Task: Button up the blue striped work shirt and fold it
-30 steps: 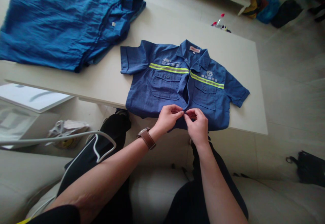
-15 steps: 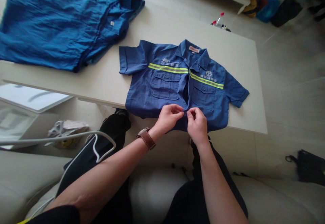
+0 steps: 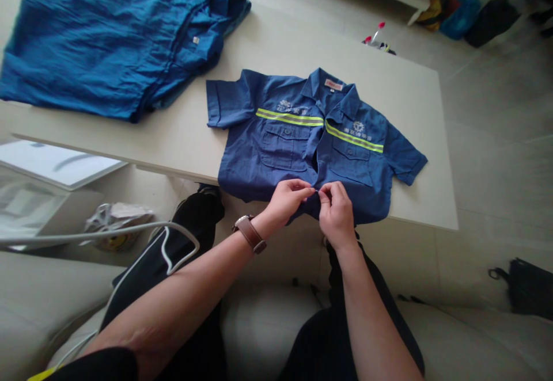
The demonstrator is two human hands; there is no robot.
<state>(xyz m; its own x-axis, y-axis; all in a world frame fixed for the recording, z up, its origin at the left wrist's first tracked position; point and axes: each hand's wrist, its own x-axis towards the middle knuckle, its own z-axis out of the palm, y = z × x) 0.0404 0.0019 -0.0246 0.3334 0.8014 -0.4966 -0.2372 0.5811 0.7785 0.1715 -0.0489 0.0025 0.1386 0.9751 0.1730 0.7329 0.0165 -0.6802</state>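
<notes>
Shirt (image 3: 302, 151), short-sleeved and blue, is laid flat on the white table (image 3: 415, 116), its hem at the near edge. Its front placket near the hem is pinched by the left hand (image 3: 287, 199) and right hand (image 3: 336, 211), fingers closed on cloth.

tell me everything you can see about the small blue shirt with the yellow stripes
The small blue work shirt looks like woven cloth, short-sleeved, with a collar and a neck label, two buttoned chest pockets, pale printed logos and a yellow-green reflective stripe across the chest. It lies front up, sleeves spread, on the pale table, its hem hanging over the near edge. The front is partly open. The left hand and right hand pinch the front edges together near the hem.
</notes>
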